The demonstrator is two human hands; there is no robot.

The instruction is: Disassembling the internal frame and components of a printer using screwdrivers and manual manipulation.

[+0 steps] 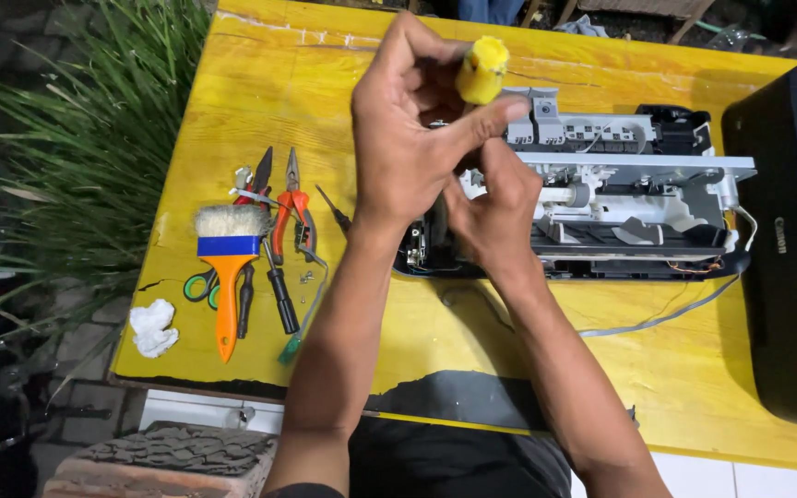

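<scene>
My left hand [412,120] is raised over the yellow table [260,111] and grips a tool with a yellow handle [481,69], whose shaft is hidden behind my fingers. My right hand [495,217] sits just below it, fingers curled against the left end of an opened printer mechanism [629,198] of grey and white plastic parts on a black base. What the right fingers pinch is hidden.
Left of my arms lie a paintbrush with an orange handle [226,277], orange pliers [292,207], screwdrivers [279,290], green-handled scissors [200,286] and a white wad of tissue [152,327]. A black printer cover [791,240] stands at the right. Grass grows beyond the table's left edge.
</scene>
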